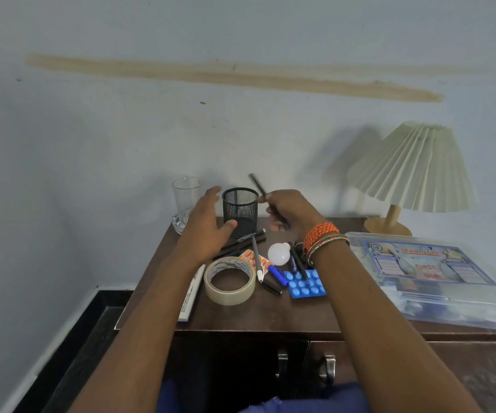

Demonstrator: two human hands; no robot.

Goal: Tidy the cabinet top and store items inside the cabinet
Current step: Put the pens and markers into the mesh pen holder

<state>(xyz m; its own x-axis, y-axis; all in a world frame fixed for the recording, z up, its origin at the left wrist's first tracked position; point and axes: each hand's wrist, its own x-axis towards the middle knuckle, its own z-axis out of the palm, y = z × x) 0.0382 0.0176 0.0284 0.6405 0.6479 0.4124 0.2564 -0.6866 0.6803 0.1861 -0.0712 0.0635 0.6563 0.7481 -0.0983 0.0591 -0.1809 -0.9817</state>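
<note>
- The right hand (288,208) is gripping a dark pen (258,186), tilted, its upper end poking up just right of the black mesh pen holder (240,209).
- The left hand (208,222) is spreading wide, fingers loose, thumb resting against the holder's lower front and holding nothing.
- The holder is standing upright at the back of the dark wooden cabinet top (285,311), just beside an empty drinking glass (185,201).
- Loose pens and markers (242,238) are lying in front of it, with a tape roll (230,280), a white bulb (279,253), an orange blister strip (249,257) and a blue blister pack (304,283).
- A clear first aid box (437,278) is sitting to the right, near a pleated lamp (413,168).
</note>
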